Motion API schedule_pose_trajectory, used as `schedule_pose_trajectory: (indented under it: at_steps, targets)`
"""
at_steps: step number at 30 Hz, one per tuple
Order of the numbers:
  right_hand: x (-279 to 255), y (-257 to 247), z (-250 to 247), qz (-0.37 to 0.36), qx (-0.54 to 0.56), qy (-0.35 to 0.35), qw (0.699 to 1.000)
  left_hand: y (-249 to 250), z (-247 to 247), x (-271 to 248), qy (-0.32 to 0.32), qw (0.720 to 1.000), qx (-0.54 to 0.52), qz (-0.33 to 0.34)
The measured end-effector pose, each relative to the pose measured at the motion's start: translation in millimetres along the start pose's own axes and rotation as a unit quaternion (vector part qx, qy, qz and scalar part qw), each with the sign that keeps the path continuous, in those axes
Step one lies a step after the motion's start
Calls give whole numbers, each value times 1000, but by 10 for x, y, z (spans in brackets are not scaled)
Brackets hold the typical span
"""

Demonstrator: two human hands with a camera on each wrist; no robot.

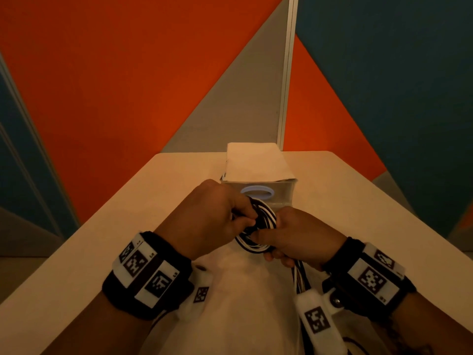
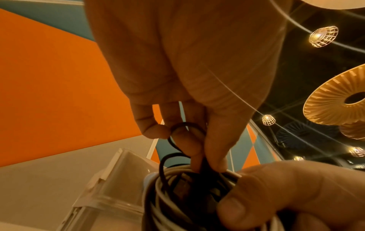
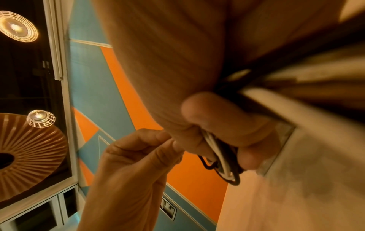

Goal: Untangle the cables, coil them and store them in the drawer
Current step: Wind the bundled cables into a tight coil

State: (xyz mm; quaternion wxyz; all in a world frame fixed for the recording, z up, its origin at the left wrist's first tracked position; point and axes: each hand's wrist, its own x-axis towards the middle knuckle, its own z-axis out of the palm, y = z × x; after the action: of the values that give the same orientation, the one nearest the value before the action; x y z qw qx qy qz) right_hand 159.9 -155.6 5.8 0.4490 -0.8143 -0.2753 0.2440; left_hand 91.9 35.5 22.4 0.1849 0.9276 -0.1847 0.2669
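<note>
Holding the coiled cables upright between them above the table, the right hand clamps the bundle while the left hand pinches a black strand, the closed drawer just beyond.

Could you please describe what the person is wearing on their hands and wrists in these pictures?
The left hand and right hand are bare, with no gloves or sleeves. Each wrist carries a wide black band bearing white rectangular plates printed with black square code markers. A white block with another such marker hangs beneath each band.
</note>
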Motion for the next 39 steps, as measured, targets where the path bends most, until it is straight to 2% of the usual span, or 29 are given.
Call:
schedule_pose_trajectory:
  at_steps: [3,6,9,15,18,23,25,28,31,33,36,39]
  targets:
    - [-9,-20,-33,-11,-4,23,1000,2,4,9,3,1000,-28,7]
    - [-5,-51,-59,-8,36,3,999,-5,-13,12,21,999,-37,8]
    - [-1,-65,-58,18,73,-6,997,-8,-16,0,45,997,-60,-28]
    - [-4,-118,-86,52,150,-4,987,-12,13,8,78,996,9,-31]
    - [-6,-128,-89,62,166,-7,984,-25,-20,6,59,996,-52,-31]
    - [9,-105,-120,71,155,-13,985,-152,-161,-8,54,995,-65,-53]
    - [-4,-103,-143,64,152,-27,986,-168,-177,3,33,998,-51,-19]
    - [-44,-114,-144,56,137,-59,987,-160,-124,7,-44,997,-4,58]
    - [-49,-111,-119,61,127,-75,987,-154,-156,-21,-98,994,-31,29]
    - [-41,-105,-108,57,133,-74,987,-86,-154,-44,-121,989,-84,11]
    - [-41,-104,-109,45,138,-81,986,60,-124,-45,-116,985,-126,5]
    - [-57,-118,-112,33,132,-88,987,91,-124,-28,-111,984,-134,-37]
